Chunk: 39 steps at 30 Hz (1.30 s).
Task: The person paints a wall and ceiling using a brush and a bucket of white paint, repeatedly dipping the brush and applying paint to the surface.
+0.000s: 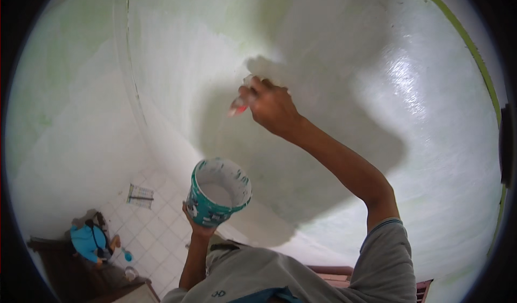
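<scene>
My right hand [272, 105] is raised against a pale green and white wall [169, 52], its fingers closed around a paintbrush [239, 106] with some red on its handle. The bristles are mostly hidden behind the fingers. Lower and to the left, my left hand [200, 226] supports a green plastic paint bucket [210, 218] from underneath and the side. White paint [218, 193] lies inside the bucket, and smears of white and green mark its inner wall. Wet paint shines on the wall to the right.
Far below on the tiled floor [157, 234], a person in a blue shirt [87, 240] is beside dark wooden furniture [68, 266]. A small blue object [127, 255] and a patterned mat or rack [140, 197] lie nearby. Reddish slatted furniture [333, 276] shows behind my torso.
</scene>
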Motion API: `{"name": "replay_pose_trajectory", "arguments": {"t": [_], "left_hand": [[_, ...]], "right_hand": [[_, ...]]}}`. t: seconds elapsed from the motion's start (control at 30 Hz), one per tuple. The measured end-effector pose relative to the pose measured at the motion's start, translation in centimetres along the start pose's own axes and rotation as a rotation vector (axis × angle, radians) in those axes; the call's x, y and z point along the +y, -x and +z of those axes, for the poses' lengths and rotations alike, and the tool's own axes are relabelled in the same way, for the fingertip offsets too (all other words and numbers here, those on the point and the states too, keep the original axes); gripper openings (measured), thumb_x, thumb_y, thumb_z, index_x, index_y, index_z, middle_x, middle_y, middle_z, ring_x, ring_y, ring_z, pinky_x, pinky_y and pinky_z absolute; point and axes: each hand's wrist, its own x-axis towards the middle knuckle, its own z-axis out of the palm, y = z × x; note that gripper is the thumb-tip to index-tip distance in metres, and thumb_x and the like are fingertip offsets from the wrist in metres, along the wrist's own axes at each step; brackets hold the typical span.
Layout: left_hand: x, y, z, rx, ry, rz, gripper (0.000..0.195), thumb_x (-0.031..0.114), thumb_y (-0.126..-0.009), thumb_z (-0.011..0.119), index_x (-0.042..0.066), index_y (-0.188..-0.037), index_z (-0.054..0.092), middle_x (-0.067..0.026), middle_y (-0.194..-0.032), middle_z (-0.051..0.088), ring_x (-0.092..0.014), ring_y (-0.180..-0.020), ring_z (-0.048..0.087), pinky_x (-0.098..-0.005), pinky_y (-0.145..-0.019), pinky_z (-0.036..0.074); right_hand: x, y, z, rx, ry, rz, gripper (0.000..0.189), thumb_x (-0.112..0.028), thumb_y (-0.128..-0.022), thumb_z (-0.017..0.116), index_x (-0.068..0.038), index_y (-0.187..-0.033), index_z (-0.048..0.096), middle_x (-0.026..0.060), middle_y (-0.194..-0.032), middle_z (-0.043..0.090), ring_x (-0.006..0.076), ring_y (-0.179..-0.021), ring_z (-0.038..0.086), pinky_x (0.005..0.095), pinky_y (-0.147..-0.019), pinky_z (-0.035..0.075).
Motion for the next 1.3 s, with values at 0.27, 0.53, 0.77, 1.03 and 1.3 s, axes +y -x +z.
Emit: {"name": "replay_pose_trajectory", "arguments": {"t": [0.27,0.53,0.77,1.03,1.3], "left_hand": [[0.5,-1.6,-1.9,0.062,0.032,0.088,0.084,0.074,-0.079,0.040,0.022,-0.144,0.033,-0.0083,-0.147,0.034,-0.034,-0.133,0.033,-0.0587,-0.104,0.032],[1.8,-5.9,-2.7,0.115,-0.167,0.131,0.084,0.075,-0.080,0.036,0.016,-0.140,0.039,-0.0110,-0.141,0.042,-0.033,-0.125,0.044,-0.0533,-0.101,0.039],[2.9,-6.4,-2.8,0.059,-0.123,0.089,0.082,0.074,-0.082,0.036,0.016,-0.140,0.039,-0.0113,-0.140,0.043,-0.033,-0.125,0.044,-0.0528,-0.101,0.039],[3.2,-5.3,-2.5,-0.182,0.242,-0.066,0.082,0.074,-0.081,0.037,0.016,-0.138,0.042,-0.0112,-0.139,0.045,-0.034,-0.124,0.045,-0.0542,-0.101,0.039],[2.3,-3.6,-0.6,-0.063,0.127,-0.042,0.081,0.075,-0.079,0.038,0.019,-0.138,0.042,-0.0098,-0.141,0.043,-0.034,-0.126,0.043,-0.0560,-0.100,0.038]], "right_hand": [[-6.2,8.1,-0.5,0.070,-1.038,0.656,0.017,-0.007,-0.076,0.071,-0.001,-0.090,0.065,0.0051,-0.074,0.068,0.0166,-0.061,0.063,0.0275,-0.056,0.048],[-12.1,11.4,6.2,-0.132,-1.203,0.581,0.010,-0.005,-0.073,0.070,0.003,-0.078,0.068,0.0103,-0.080,0.068,0.0134,-0.068,0.063,0.0254,-0.062,0.050],[-13.9,10.5,9.6,-0.264,-1.140,0.649,0.019,-0.009,-0.072,0.069,0.000,-0.088,0.068,0.0109,-0.077,0.069,0.0164,-0.068,0.065,0.0299,-0.063,0.051],[-14.7,11.1,10.3,-0.305,-1.026,0.591,0.019,-0.013,-0.072,0.069,0.000,-0.087,0.068,0.0110,-0.076,0.069,0.0173,-0.069,0.065,0.0303,-0.063,0.051],[-13.2,12.0,4.7,-0.003,-1.550,1.087,0.016,-0.004,-0.074,0.068,0.004,-0.087,0.065,0.0122,-0.084,0.066,0.0196,-0.078,0.066,0.0333,-0.070,0.057]]}}
